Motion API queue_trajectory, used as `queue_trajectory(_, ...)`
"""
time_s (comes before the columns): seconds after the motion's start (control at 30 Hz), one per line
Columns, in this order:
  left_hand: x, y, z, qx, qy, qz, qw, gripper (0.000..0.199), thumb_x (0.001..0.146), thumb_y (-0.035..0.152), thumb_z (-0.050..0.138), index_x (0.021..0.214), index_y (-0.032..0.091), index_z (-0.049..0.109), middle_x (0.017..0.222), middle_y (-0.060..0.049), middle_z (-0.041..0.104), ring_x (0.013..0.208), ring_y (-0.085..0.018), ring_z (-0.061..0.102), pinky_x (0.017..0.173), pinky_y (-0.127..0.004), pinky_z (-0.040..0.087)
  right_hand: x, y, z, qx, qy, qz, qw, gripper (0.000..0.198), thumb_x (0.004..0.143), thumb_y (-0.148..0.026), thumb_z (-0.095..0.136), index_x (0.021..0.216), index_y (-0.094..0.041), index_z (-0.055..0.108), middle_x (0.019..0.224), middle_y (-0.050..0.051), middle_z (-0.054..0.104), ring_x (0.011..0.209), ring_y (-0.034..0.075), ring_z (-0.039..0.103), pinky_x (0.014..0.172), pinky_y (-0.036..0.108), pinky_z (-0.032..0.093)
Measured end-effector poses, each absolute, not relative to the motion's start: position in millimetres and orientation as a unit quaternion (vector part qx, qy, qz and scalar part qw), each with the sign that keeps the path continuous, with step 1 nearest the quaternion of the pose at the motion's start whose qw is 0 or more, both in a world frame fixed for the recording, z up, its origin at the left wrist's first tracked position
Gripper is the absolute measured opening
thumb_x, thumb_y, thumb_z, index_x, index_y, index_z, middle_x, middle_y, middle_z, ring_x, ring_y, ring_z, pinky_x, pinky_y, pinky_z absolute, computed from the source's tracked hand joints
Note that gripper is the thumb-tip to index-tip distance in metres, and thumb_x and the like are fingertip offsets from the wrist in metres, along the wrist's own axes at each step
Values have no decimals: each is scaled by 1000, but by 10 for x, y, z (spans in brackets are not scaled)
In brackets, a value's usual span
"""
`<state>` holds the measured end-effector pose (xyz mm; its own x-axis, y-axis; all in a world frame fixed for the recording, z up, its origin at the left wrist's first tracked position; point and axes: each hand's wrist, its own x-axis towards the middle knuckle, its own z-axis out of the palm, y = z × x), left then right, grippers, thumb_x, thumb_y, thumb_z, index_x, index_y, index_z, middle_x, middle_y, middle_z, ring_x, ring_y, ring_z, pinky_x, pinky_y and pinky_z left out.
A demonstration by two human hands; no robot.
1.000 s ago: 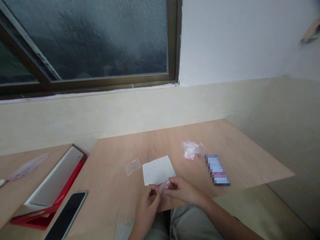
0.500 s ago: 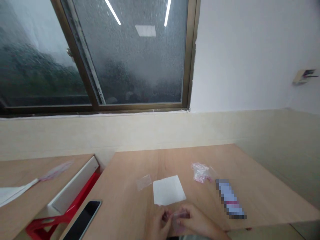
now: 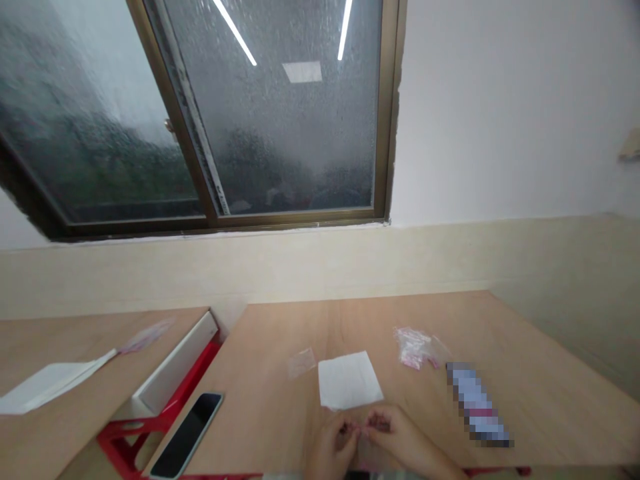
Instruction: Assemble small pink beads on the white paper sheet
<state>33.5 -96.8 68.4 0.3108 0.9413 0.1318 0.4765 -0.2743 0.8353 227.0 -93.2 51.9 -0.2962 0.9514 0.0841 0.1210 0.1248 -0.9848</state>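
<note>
At the table's near edge, my left hand [image 3: 334,445] and my right hand [image 3: 395,435] meet with thumbs and fingertips pinched close together. Between them they hold a small clear plastic bag [image 3: 369,457] with a pinkish tint, which hangs below the fingertips and is hard to make out. Just beyond the hands lies a white sheet of paper [image 3: 350,381]. Left of the paper is a flat clear plastic bag [image 3: 302,363]. A crumpled heap of clear bags with pink edges [image 3: 416,348] sits behind and to the right.
A dark-screened phone [image 3: 187,435] lies at the wooden table's [image 3: 270,333] left edge. On the right is a pixelated, blurred-out oblong object [image 3: 477,404]. A second table [image 3: 150,353] on the left bears white papers [image 3: 55,383] and a plastic bag [image 3: 147,335]. A red stool [image 3: 131,440] stands between the tables.
The view has shifted, so everything sits further right. My hands have drawn their fingertips together, and the bag between them, plainer before, now shows only faintly beneath.
</note>
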Motion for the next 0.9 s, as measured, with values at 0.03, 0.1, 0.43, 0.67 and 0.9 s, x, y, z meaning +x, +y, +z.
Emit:
queue_trajectory(0.03, 348, -981, 713, 724, 487, 334, 358, 23, 91, 37, 56, 85, 18, 68, 90, -8, 71, 89, -23, 63, 83, -33, 47, 2269, -934, 546, -417, -633, 505, 413, 39, 84, -54, 68, 81, -16, 72, 84, 8, 71, 82, 23, 64, 76, 32, 49)
queue_trajectory(0.1, 369, -1000, 747, 720, 482, 337, 369, 24, 92, 38, 56, 87, 18, 69, 93, -8, 72, 91, -23, 63, 84, -33, 48, 2275, -937, 589, -405, -648, 495, 413, 36, 87, -51, 67, 82, -16, 72, 84, 7, 72, 80, 22, 64, 74, 31, 48)
queue_trajectory(0.43, 362, -1003, 865, 769, 433, 305, 358, 22, 100, 34, 47, 99, 20, 65, 100, -8, 69, 97, -23, 63, 88, -34, 47, 2382, -970, 770, -421, -705, 429, 376, 25, 91, -37, 62, 81, -16, 72, 80, 5, 72, 74, 18, 63, 66, 26, 45)
queue_trajectory(0.67, 250, -855, 1015, 776, 430, 299, 352, 25, 102, 36, 43, 97, 20, 61, 97, -8, 67, 96, -23, 62, 89, -34, 48, 2562, -884, 797, -458, -714, 383, 366, 10, 86, -23, 64, 84, -16, 71, 78, 1, 69, 69, 14, 61, 61, 21, 41)
queue_trajectory(0.9, 92, -682, 1016, 764, 468, 307, 321, 29, 100, 42, 46, 98, 20, 64, 98, -8, 71, 98, -25, 65, 89, -35, 50, 2668, -777, 797, -473, -697, 364, 397, 4, 82, -16, 62, 80, -16, 66, 74, -1, 63, 68, 13, 56, 61, 21, 39)
